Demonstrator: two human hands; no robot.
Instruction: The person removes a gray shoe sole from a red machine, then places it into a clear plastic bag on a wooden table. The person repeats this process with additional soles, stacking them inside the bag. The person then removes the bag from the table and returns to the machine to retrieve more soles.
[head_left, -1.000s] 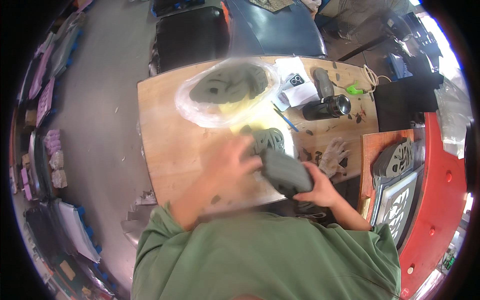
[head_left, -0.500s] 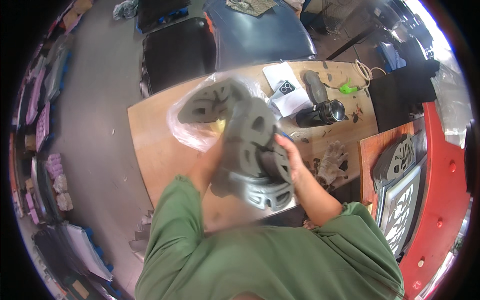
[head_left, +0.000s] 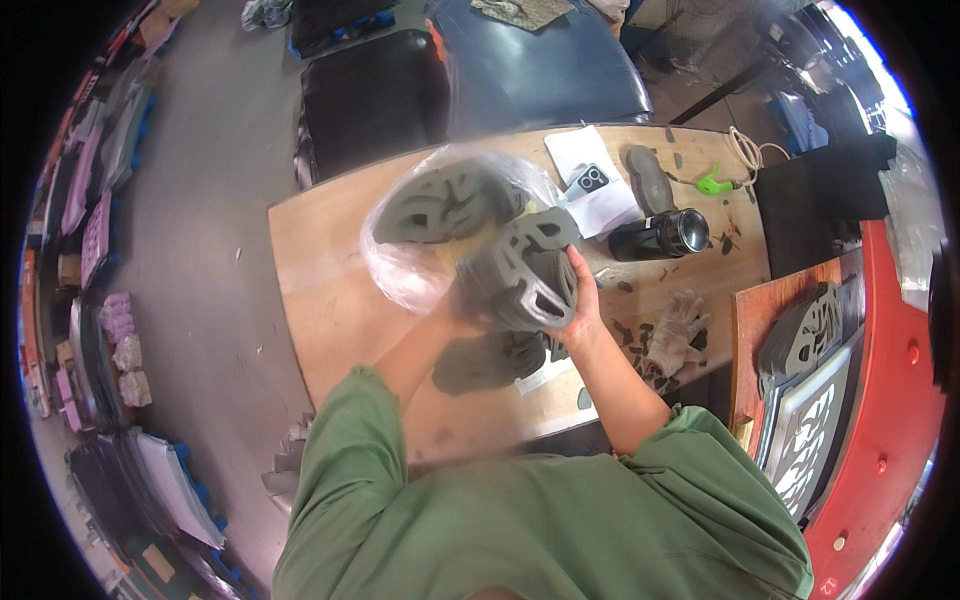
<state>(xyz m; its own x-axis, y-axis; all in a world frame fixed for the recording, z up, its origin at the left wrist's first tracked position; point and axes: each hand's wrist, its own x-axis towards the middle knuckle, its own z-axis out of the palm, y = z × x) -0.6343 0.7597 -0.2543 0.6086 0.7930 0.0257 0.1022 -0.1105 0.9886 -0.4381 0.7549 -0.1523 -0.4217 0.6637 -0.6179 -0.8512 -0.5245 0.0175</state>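
Note:
Between my two hands is a stack of dark grey foam cut-outs (head_left: 528, 268), curved pieces with rounded holes through them. My right hand (head_left: 582, 295) grips its right side, thumb along the edge. My left hand (head_left: 458, 303) holds the left side, its fingers mostly hidden by the stack. Just beyond, a clear plastic bag (head_left: 398, 278) lies open with more grey cut-outs (head_left: 440, 205) on or in it. Under my wrists, another dark grey pile (head_left: 480, 365) rests on the wooden table (head_left: 330, 290).
Toward the right of the table are a phone (head_left: 592, 180) on white paper, a black flask (head_left: 655, 235), a sole-shaped grey piece (head_left: 650, 178), a green-handled tool (head_left: 714, 181) and a work glove (head_left: 678, 335) among scraps. Black padded seats (head_left: 375, 105) stand beyond the table.
Both hands have turned the stack and moved it away from my body, toward the bag. The pile on the table, mostly covered before, now shows below it. The view has shifted slightly.

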